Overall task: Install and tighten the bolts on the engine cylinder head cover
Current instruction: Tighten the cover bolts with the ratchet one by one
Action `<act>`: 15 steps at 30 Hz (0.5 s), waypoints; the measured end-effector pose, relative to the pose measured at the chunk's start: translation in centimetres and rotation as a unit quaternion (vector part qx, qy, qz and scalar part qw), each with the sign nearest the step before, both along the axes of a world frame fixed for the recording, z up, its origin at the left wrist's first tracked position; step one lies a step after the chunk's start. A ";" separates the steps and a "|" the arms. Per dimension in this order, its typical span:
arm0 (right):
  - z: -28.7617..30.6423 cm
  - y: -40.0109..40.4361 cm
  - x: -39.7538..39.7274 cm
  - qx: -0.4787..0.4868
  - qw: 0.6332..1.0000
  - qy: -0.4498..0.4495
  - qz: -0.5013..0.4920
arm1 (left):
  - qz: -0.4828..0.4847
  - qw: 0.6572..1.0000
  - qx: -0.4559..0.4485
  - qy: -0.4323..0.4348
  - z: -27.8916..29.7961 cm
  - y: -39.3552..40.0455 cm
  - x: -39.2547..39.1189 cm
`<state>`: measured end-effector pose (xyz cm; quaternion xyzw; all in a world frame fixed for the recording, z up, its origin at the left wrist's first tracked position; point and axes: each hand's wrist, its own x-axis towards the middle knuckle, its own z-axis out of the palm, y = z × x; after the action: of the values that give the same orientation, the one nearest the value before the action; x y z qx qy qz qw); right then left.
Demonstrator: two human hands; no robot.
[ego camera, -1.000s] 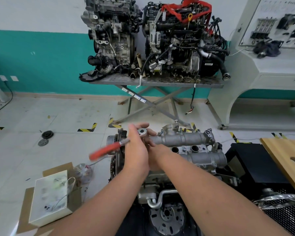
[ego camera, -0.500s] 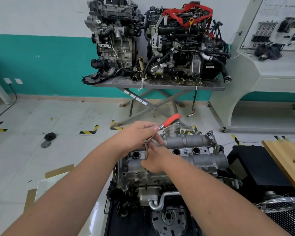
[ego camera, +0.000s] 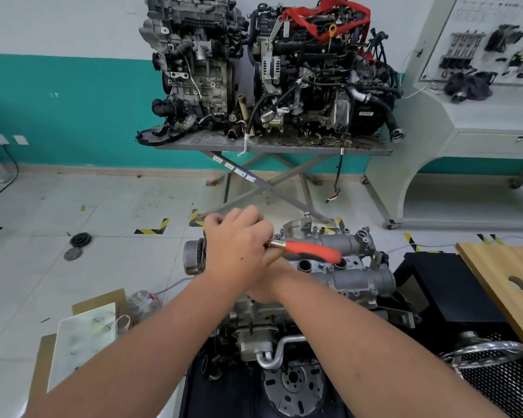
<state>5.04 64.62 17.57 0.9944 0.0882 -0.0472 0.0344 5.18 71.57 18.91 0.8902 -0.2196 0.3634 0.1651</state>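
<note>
Where the tiled floor meets a black stand, grey engine cylinder head cover [ego camera: 354, 276] atop its engine at centre frame, spark plug holes open along the top. Over the cover's left end, left hand [ego camera: 239, 254] curled round the head end of a ratchet wrench [ego camera: 308, 251], red handle lying rightward across the cover. Beneath and just right of it, right hand [ego camera: 269, 282] mostly hidden; grip not readable. Left of the cover, on pale tiles: white box [ego camera: 82, 342] on cardboard, two dark round discs [ego camera: 79, 240] farther out, yellow-black tape marks. Right of the cover, wooden board [ego camera: 507, 285] over black casing. Beyond the cover, metal scissor-leg table [ego camera: 272, 146] bearing two engines [ego camera: 272, 70] against a teal-and-white wall; right of that, pale display console [ego camera: 480, 116] with parts mounted.
</note>
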 end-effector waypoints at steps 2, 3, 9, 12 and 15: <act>0.9 1.6 -0.9 0.153 0.982 0.045 -0.104 | 0.029 0.995 -0.091 -0.017 -1.2 -0.5 -0.1; 0.3 2.4 -0.4 0.175 0.975 0.001 -0.140 | 0.033 0.992 -0.119 -0.003 -1.6 -0.6 -0.2; -1.3 -2.6 0.9 0.136 0.964 0.224 0.036 | -0.122 0.773 -0.584 0.214 -2.2 -1.9 -1.6; -0.9 -2.0 0.9 -0.029 0.974 0.170 0.145 | -0.116 0.618 -0.702 0.334 -1.9 -1.9 -1.3; -1.4 -1.9 0.8 0.000 0.981 0.160 0.113 | -0.131 0.544 -0.729 0.394 -1.3 -0.5 -0.4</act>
<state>5.80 62.74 16.15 0.9576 0.2042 -0.2019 0.0253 4.74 71.07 17.63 0.4781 0.0939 -0.0142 0.8732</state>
